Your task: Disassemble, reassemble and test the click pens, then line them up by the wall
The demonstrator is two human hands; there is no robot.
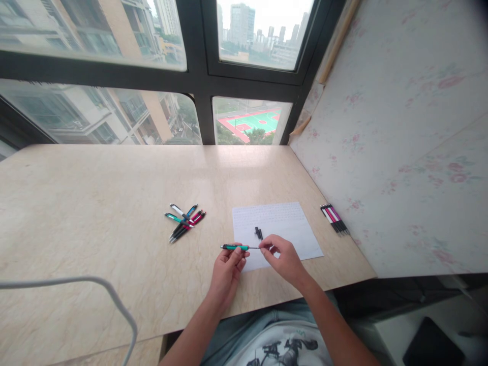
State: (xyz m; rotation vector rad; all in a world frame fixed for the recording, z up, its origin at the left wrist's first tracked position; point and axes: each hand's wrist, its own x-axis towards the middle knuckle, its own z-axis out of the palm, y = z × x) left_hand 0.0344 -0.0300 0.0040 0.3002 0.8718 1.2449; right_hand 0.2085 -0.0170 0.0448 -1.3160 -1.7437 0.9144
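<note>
My left hand (227, 268) is closed around the green barrel of a pen (241, 248), held level over the left edge of a sheet of paper (282, 218). A thin dark refill (254, 248) sticks out of the barrel's right end. The fingertips of my right hand (281, 258) pinch the far end of that refill. Small black pen parts (258, 233) lie on the paper just beyond my right fingers. Lines of faint handwriting run across the upper part of the sheet.
Left of the paper lies a loose pile of several pens (186, 221) in mixed colours. Another group of pens (334, 219) is lined up by the wall at right. A grey cable (95, 280) arcs over the tabletop (95, 203) at lower left. Windows stand behind.
</note>
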